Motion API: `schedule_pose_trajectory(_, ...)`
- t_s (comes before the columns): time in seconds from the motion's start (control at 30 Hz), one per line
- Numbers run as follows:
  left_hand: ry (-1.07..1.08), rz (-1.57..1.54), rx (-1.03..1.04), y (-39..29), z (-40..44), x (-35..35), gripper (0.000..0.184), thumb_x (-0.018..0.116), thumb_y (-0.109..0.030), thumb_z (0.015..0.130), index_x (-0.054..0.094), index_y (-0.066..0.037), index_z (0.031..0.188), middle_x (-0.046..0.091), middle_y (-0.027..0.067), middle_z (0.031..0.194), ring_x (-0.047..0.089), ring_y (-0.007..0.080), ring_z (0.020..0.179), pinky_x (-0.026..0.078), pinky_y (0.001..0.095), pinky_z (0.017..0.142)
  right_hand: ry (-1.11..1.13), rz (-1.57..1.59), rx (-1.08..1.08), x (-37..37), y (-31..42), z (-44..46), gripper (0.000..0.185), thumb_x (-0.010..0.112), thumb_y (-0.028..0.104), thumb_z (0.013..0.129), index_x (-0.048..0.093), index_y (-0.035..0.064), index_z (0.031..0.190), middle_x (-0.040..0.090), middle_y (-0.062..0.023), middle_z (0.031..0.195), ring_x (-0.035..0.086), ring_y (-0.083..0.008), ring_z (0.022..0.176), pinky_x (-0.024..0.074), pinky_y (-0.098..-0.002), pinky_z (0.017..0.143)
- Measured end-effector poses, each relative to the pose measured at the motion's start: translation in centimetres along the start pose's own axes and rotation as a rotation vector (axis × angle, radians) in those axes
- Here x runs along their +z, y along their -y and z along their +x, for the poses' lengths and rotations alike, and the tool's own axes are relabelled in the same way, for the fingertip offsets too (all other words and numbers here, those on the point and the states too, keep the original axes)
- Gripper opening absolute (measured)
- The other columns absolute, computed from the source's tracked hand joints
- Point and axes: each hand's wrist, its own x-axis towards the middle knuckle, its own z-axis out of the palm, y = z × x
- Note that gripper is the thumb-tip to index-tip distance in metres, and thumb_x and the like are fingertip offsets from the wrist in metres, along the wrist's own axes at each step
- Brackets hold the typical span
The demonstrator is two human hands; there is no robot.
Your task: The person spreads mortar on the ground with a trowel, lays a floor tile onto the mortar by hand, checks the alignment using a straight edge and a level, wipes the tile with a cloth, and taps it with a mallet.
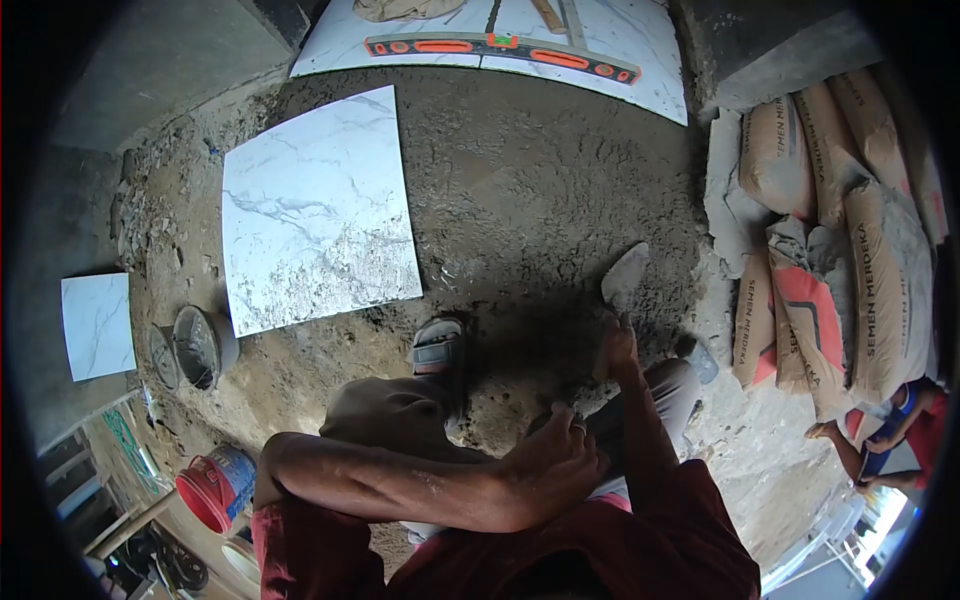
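My right hand [618,348] is closed round the handle of a trowel [626,275], whose mortar-smeared blade points away from me over the wet grey mortar [540,190]. My left hand [555,455] is drawn in across my body near my right forearm. Its fingers are curled, with a ring on one; whatever they hold, if anything, is hidden. Left of the mortar's middle lies a large white marble-patterned tile [315,205], its near part spattered with mortar. Laid white tiles [640,95] run along the far edge, with an orange-and-black spirit level [500,47] across them.
Cement bags [880,300] are stacked at the right. A mortar-coated bucket [205,345] stands at the left, and a red-and-blue bucket [215,490] nearer me. A smaller tile piece [97,325] leans at far left. Another person [900,430] sits at lower right.
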Motion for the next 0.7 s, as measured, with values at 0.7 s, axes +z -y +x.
schedule_pose_trajectory(0.7,0.082,-0.046,-0.039,-1.2,1.1,0.5,0.026,0.054,-0.020,0.081,0.061,-0.001,0.098,0.064,0.0139,0.086,0.061,0.0242,0.081,0.045,0.0372,0.072,0.716,-1.135,-0.111,19.7,9.1,3.7,0.054,0.046,0.038,0.089,0.045,0.0043,0.131,0.055,-0.0251,0.124,0.052,-0.0419,0.116,0.0397,-0.0466,0.100)
